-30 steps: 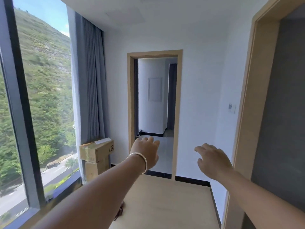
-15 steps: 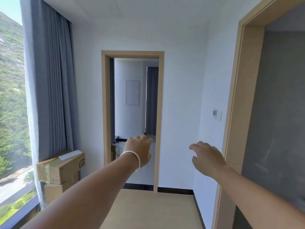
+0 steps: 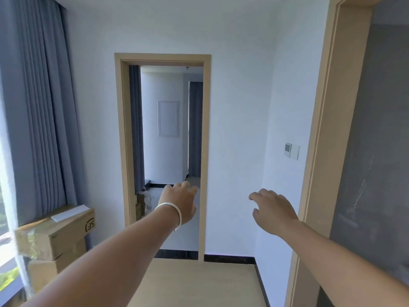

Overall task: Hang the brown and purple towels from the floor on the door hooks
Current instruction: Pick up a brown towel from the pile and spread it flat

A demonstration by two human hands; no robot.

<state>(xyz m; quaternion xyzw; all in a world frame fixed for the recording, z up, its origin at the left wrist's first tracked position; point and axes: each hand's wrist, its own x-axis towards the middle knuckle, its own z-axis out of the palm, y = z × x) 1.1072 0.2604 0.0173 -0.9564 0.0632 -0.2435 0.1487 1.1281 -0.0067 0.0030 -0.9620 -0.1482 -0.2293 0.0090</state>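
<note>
Both my arms reach forward at chest height and hold nothing. My left hand (image 3: 180, 201), with a silver bangle on the wrist, hangs with relaxed fingers in front of the open doorway (image 3: 162, 138). My right hand (image 3: 273, 210) floats palm down with loosely bent fingers before the white wall. No towel, door leaf or hook shows in this view.
Two stacked cardboard boxes (image 3: 56, 240) stand at the lower left under a grey curtain (image 3: 42, 107) beside the window. A second wooden door frame (image 3: 321, 151) with a grey surface fills the right edge. A wall switch (image 3: 292, 150) sits near it. Light wooden floor (image 3: 199, 282) lies ahead.
The view has swung to the right: the window and hillside slid out at the left, and the doorway moved toward the middle. Both hands stay raised and empty.
</note>
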